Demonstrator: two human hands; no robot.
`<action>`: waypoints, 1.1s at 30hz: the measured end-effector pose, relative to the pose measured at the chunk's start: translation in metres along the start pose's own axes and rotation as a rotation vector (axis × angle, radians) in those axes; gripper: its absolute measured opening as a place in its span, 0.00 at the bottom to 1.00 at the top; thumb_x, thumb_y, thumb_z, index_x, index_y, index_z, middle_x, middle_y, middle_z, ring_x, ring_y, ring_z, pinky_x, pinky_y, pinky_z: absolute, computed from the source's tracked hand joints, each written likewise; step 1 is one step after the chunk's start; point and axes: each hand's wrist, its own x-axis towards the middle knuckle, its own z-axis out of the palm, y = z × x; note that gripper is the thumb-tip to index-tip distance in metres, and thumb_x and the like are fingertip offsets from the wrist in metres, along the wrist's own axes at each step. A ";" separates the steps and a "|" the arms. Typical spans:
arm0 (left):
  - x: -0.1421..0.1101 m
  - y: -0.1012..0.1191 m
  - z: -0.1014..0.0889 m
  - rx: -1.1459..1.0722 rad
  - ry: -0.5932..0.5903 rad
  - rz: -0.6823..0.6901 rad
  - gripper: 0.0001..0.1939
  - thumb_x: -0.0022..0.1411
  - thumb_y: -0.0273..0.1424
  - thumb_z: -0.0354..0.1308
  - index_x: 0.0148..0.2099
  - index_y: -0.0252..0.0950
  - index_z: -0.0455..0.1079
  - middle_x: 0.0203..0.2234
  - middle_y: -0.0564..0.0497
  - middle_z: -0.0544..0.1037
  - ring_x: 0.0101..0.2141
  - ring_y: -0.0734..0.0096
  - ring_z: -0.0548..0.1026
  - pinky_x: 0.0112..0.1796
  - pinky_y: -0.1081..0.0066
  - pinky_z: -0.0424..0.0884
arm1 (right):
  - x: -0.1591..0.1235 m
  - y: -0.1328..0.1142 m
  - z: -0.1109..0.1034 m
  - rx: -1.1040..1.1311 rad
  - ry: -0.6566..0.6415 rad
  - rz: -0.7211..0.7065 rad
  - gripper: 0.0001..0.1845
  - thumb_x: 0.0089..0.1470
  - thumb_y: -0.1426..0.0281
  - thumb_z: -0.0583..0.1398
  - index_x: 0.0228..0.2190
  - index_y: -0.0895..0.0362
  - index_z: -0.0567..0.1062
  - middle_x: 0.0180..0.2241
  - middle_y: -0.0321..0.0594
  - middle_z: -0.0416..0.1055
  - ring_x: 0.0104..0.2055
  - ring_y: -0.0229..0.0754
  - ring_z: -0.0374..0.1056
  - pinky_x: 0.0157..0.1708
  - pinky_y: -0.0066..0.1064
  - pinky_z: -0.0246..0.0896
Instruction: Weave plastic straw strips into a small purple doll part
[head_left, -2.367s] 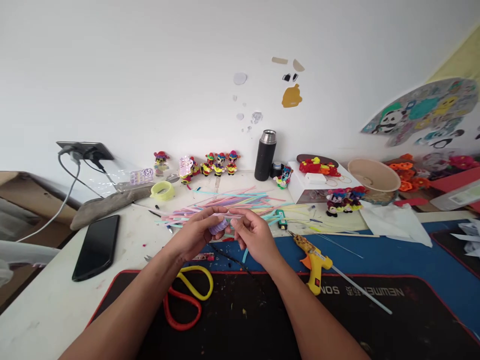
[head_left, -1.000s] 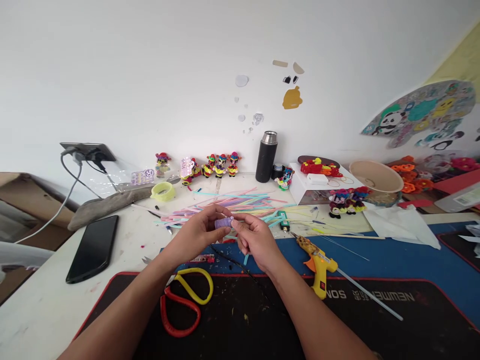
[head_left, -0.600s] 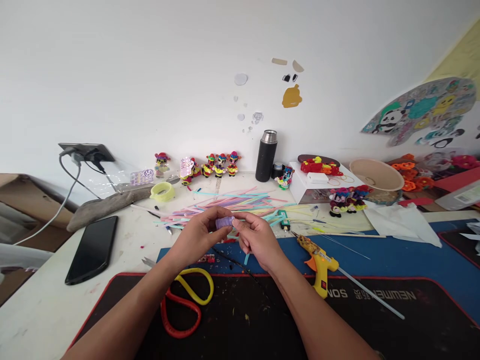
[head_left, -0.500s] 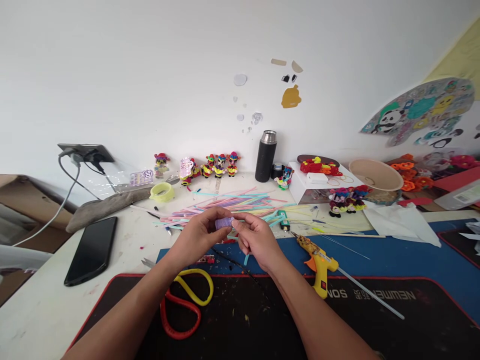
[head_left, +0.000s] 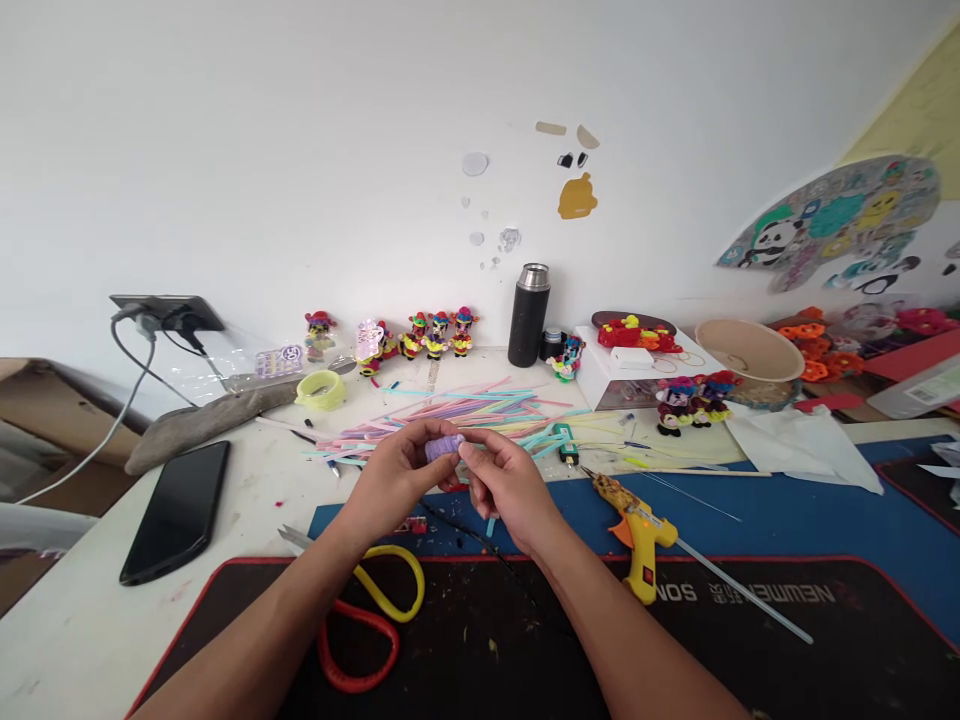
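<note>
Pale lilac, patterned with close ridges, is shown by the small coil (head_left: 442,447) pinched between the fingers (head_left: 480,463). Just beyond them, pink, mint, lilac and pale yellow are mixed in the fuzzy stems (head_left: 442,411). To their right, the glue gun (head_left: 641,540) is coloured yellow, with an orange trigger and a brown-mottled nozzle, against a plain blue sheet (head_left: 810,520). Below them, yellow and red are divided between the handles of the scissors (head_left: 419,580), and the black mat (head_left: 495,650) is edged in red.

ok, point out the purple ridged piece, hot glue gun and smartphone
Purple ridged piece (head_left: 442,447): head view, its exposed side.
Hot glue gun (head_left: 646,526): head view, yellow body.
Smartphone (head_left: 177,510): head view, dark screen.
</note>
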 end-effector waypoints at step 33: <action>-0.002 -0.014 0.001 0.089 0.077 0.103 0.16 0.60 0.36 0.68 0.48 0.35 0.75 0.35 0.49 0.82 0.33 0.65 0.80 0.36 0.67 0.78 | -0.004 -0.005 0.004 0.056 0.003 0.008 0.30 0.53 0.51 0.68 0.50 0.58 0.78 0.14 0.24 0.62 0.12 0.32 0.54 0.13 0.24 0.42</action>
